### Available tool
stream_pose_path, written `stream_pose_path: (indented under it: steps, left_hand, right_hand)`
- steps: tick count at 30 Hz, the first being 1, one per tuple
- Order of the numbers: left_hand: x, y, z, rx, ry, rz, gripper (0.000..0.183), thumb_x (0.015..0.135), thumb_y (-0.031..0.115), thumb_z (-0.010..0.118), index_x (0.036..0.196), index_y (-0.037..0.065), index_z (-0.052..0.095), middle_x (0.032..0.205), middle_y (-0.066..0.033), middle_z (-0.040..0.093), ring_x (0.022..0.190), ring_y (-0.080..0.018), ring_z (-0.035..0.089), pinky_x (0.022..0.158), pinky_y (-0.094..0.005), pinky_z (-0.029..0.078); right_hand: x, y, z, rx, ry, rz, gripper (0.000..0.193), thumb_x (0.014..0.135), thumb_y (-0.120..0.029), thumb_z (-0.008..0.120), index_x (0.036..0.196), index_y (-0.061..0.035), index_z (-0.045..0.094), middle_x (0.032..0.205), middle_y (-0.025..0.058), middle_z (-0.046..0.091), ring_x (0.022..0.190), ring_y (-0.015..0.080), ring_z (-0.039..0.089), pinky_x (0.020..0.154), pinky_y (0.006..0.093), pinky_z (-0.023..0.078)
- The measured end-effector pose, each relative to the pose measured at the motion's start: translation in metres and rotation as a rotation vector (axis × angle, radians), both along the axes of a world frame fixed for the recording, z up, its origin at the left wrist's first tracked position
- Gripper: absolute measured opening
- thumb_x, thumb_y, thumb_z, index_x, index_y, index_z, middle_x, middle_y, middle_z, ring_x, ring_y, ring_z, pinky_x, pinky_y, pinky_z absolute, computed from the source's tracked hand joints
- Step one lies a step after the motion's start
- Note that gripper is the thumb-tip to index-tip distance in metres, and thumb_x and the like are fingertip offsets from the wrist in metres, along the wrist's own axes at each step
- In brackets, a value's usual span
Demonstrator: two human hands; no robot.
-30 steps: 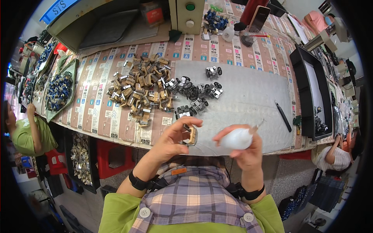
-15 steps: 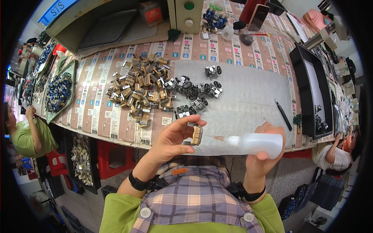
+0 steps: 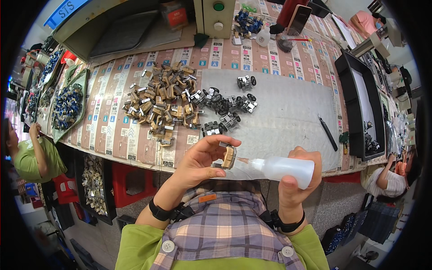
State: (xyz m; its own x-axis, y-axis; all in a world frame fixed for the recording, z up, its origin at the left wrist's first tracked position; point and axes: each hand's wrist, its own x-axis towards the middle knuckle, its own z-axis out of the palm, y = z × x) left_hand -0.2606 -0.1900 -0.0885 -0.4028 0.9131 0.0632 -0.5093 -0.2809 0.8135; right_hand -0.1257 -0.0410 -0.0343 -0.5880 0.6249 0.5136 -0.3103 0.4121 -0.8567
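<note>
Between the thumb and fingers of my left hand [image 3: 191, 162] is a small tan and grey plastic part [image 3: 229, 157], held upright above the table's near edge. My right hand [image 3: 294, 191] is wrapped round a translucent white squeeze bottle [image 3: 285, 170] lying almost level. Its thin needle tip points left and reaches the part's right side; whether they touch I cannot tell. Beyond my left hand spreads a pile of similar tan and grey parts [image 3: 162, 99]. Several small black and grey wheeled toy chassis [image 3: 229, 120] lie beside it on a grey sheet [image 3: 288, 108].
A black pen-like tool [image 3: 328, 132] lies at the sheet's right, near a long black tray [image 3: 353, 96]. At the back stand a machine housing [image 3: 207, 22], blue toy pieces [image 3: 247, 24], a small bottle [image 3: 263, 37] and a phone [image 3: 299, 20]. Other people work at both sides.
My right hand has brought the squeeze bottle left, so its needle tip is now at the part. The bottle tilts down to the right more. My left hand has barely moved.
</note>
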Motion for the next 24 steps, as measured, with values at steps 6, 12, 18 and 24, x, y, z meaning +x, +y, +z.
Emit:
stream_pose_path:
  steps: [6,12,18,24]
  left_hand:
    - [0.001,0.0,0.001,-0.004,-0.017,-0.005,0.06,0.068,0.005,0.071,0.119,0.003,0.041,0.122,-0.0111,0.046,0.099,-0.0158,0.052,0.085,-0.0289,0.042]
    - [0.0,0.001,-0.001,-0.003,0.015,0.013,0.059,0.068,0.004,0.071,0.119,0.004,0.041,0.122,-0.0107,0.046,0.098,-0.0149,0.052,0.085,-0.0285,0.042]
    - [-0.001,0.001,-0.002,0.004,0.012,0.028,0.059,0.067,0.003,0.071,0.119,0.004,0.041,0.121,-0.0103,0.046,0.098,-0.0133,0.051,0.084,-0.0281,0.042]
    - [-0.002,0.0,-0.005,0.0,0.009,0.042,0.059,0.068,0.003,0.071,0.119,0.005,0.041,0.121,-0.0096,0.046,0.097,-0.0127,0.051,0.083,-0.0275,0.042]
  right_hand:
    - [-0.001,-0.001,0.0,0.026,-0.025,0.009,0.041,0.068,-0.029,0.075,0.084,-0.002,0.049,0.064,0.0051,0.055,0.054,0.0106,0.048,0.047,0.021,0.035]
    - [0.002,0.001,-0.001,0.115,-0.049,0.037,0.04,0.068,-0.028,0.075,0.086,-0.0014,0.05,0.067,0.0061,0.055,0.052,0.013,0.048,0.045,0.0232,0.036]
    - [0.002,0.004,-0.002,0.191,-0.078,0.034,0.04,0.068,-0.027,0.075,0.086,-0.0009,0.051,0.067,0.0061,0.054,0.051,0.0141,0.048,0.044,0.0248,0.036]
    - [0.007,0.011,-0.011,0.044,0.035,-0.071,0.04,0.071,-0.03,0.072,0.086,-0.0014,0.05,0.072,0.0056,0.053,0.056,0.0109,0.048,0.046,0.0248,0.038]
